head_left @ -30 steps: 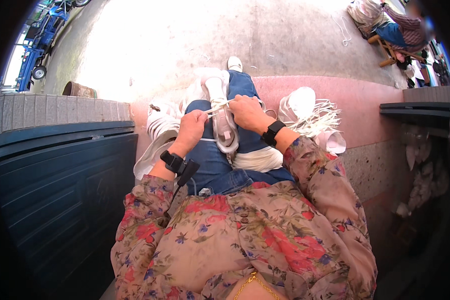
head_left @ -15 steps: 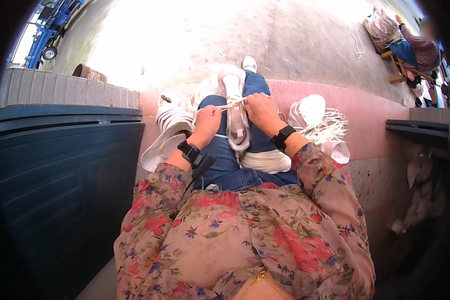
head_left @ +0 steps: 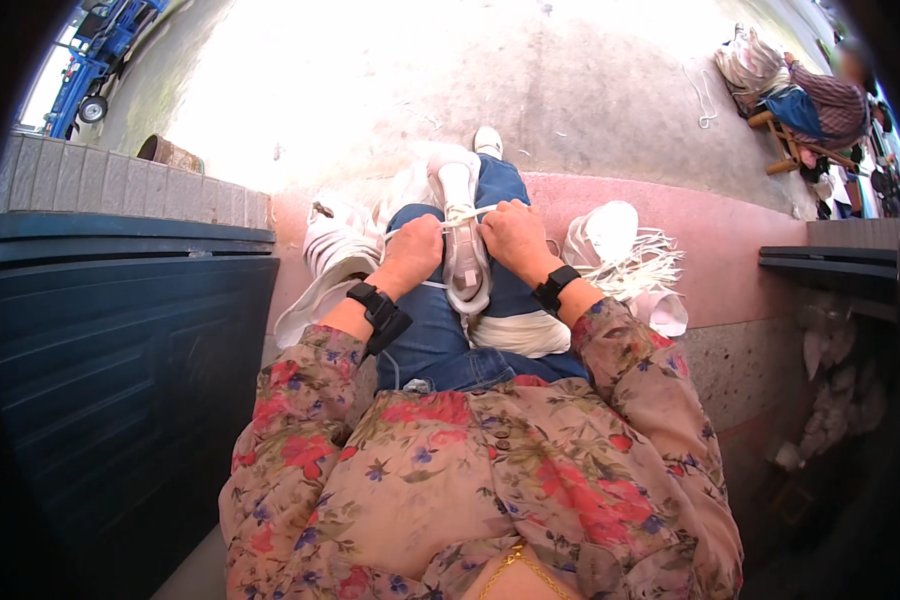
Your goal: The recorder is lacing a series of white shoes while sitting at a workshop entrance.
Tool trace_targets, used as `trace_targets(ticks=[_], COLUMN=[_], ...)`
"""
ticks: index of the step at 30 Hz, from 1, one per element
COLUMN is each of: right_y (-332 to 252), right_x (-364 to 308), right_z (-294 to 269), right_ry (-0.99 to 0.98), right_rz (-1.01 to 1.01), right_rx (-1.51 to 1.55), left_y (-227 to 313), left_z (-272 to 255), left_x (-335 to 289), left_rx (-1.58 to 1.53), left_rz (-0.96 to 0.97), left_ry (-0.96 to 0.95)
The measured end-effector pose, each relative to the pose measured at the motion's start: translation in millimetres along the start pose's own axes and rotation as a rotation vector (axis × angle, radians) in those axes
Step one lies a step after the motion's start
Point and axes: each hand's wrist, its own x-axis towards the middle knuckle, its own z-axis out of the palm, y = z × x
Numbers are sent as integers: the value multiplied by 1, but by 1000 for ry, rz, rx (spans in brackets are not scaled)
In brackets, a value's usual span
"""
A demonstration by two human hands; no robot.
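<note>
Lying across the person's blue-jeaned lap, a white shoe upper point(head_left: 465, 262) has a pale strand point(head_left: 422, 224) stretched over it. The left hand point(head_left: 410, 256) pinches the strand in a narrow grip; the right hand point(head_left: 511, 236) closes on its other end. Right of that grip lies a bundle of white strips point(head_left: 638, 268); left, white pieces point(head_left: 332, 262).

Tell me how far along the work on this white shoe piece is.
Done: white pieces lie stacked at the left. In hand: both hands, left hand and right hand, pull a white lace taut across the white shoe piece on the lap. Left: a bundle of loose laces lies unused at the right.
</note>
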Motion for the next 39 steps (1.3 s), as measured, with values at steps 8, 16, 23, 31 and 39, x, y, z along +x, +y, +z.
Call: trace_targets(ticks=[8,16,23,31,39], right_y=[4,-8,1,-4,-15], right_x=[-3,-11,-14,-15,-10], right_z=[1,-11,1,7,5], right_ry=[11,-40,-44,88,59], right_rz=[1,-31,-22,11,-142], right_rx=[53,21,80,85,-61], left_y=[13,43,34,59,47], left_z=[2,5,0,0,-5], left_x=[1,-22,-8,82,106], left_rx=[257,448,236,22,-378], left_rz=[72,40,-93,80,-440], left_ry=[-32,236,37,-170,-587])
